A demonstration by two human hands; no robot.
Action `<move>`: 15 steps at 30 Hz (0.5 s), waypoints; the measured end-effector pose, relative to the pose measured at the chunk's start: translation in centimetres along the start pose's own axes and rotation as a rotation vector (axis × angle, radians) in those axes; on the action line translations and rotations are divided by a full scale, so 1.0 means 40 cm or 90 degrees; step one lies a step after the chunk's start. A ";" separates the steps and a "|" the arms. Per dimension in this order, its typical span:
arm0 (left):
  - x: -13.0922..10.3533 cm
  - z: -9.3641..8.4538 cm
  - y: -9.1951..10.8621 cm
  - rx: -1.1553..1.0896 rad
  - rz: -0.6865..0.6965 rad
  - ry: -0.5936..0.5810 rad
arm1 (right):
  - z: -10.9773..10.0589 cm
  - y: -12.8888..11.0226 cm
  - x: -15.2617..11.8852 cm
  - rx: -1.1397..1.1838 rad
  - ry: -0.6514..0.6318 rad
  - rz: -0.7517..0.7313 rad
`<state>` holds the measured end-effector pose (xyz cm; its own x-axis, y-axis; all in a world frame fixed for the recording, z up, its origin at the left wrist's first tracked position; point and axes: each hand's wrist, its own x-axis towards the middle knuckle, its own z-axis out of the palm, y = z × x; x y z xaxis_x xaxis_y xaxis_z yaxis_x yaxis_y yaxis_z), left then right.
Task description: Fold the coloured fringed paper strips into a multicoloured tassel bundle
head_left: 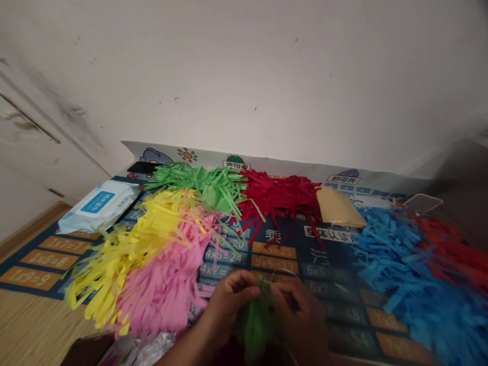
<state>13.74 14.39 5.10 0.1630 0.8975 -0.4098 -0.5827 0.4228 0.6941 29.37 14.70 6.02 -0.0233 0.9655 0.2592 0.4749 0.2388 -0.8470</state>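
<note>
My left hand (237, 295) is closed at the lower middle, thumb and forefinger pinching the top of a green paper tassel (254, 328). The tassel's strips hang down between my hands, blurred and partly in shadow. Close on its right, my right hand (299, 310) is closed too, its fingertips pinching a thin pale string (286, 271) at the tassel's top. That string loops up above the fingers. Beyond my hands lie bunches of fringed paper tassels: pink (168, 277), yellow (141, 241), light green (206, 183) and dark red (280, 195).
Blue tassels (412, 269) and red-orange tassels (455, 246) spread along the right. A wet-wipes pack (101, 206) and a dark phone (143, 168) lie at the left. A tan packet (339, 206) is near the wall (267, 91). Clear plastic (156, 349) sits by my left forearm. A printed mat (229, 256) covers the table.
</note>
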 end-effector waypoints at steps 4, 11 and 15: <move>-0.013 0.007 0.001 0.138 0.081 0.041 | -0.005 0.011 -0.015 -0.012 -0.082 -0.021; -0.053 0.019 -0.018 0.569 0.245 0.101 | -0.001 0.022 -0.032 0.019 -0.207 0.004; -0.077 0.042 -0.029 0.660 0.225 0.053 | -0.040 0.029 -0.025 -0.019 -0.122 -0.110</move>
<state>15.25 11.36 6.56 0.0416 0.9940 -0.1009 0.3718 0.0784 0.9250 31.34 13.86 5.53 -0.2711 0.9134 0.3036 0.4752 0.4013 -0.7831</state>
